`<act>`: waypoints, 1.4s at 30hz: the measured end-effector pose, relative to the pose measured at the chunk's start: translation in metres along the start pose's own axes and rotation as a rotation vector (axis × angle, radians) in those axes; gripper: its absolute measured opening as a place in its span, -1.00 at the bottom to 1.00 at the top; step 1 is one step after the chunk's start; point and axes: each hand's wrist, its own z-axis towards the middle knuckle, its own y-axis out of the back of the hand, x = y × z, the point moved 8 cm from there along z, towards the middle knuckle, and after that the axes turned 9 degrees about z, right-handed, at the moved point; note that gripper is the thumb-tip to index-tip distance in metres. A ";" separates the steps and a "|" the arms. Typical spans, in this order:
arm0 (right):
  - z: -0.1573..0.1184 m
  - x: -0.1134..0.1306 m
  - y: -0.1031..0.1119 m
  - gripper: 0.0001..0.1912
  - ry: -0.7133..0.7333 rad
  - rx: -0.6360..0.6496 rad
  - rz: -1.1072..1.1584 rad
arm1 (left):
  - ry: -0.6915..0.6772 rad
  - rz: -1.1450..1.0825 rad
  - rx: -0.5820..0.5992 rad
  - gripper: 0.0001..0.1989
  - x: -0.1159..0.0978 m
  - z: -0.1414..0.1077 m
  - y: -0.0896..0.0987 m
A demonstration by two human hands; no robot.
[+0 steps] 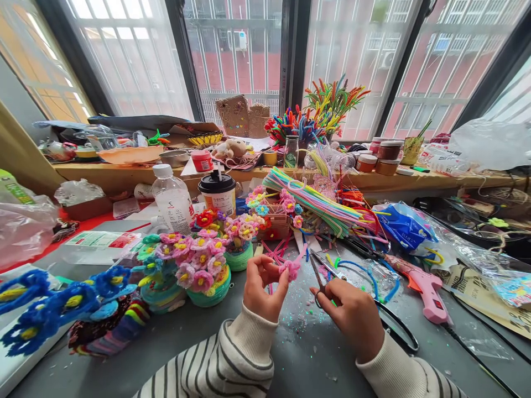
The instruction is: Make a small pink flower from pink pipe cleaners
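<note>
Pink pipe-cleaner flower (291,269) is held just above the grey desk (307,359), near its middle, between the thumb and bent forefinger of the left hand (265,284). Very little weight is to be expected: the pile should be soft and easily crushed, while the stems are probably stiffened by a thin wire, so that a bend would be kept. Little slipping is likely. It is best taken at the gathered base, where the loops would not be flattened.

The left forearm is angled up from the bottom edge, with the wrist raised and the grip closed lightly in a pinch. The right forearm is brought in from the lower right; by the right hand (352,312), turned back upward, scissors (318,275) are grasped near the handle, the tips pointed away from the body beside the flower. How far the blades are parted cannot be told. Potted pipe-cleaner flowers (203,265) are grouped to the left, and a pink glue gun (429,284) is laid to the right.
</note>
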 end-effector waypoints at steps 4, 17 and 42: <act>0.001 -0.020 -0.005 -0.73 -0.108 0.052 -0.029 | 0.219 -0.257 0.036 -0.69 0.017 0.004 -0.006; 0.007 -0.002 0.013 -0.84 -0.008 -0.078 0.321 | 0.430 -0.379 0.182 -0.60 0.032 0.000 -0.022; 0.002 0.017 0.013 -0.82 0.106 -0.070 0.394 | 0.708 -0.433 0.430 -0.54 0.047 -0.020 -0.044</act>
